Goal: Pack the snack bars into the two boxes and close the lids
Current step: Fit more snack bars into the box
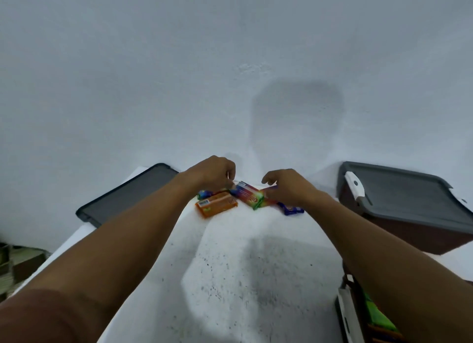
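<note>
Gathering loose bars point(291, 209) off the table point(230, 266). Next: firm pinch, lift, carry to the lidded box point(399, 196) well right of the orange bar point(217, 204), probably lid off first. Right hand point(286, 189) curled onto the striped bar point(249, 196) just right of the orange bar; left hand point(212, 172) curled just behind it, hold unclear.

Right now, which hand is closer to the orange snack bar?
The left. The left hand hovers just behind the orange snack bar, almost over its far edge; the right hand is off to its right, beyond the rainbow bar.
</note>
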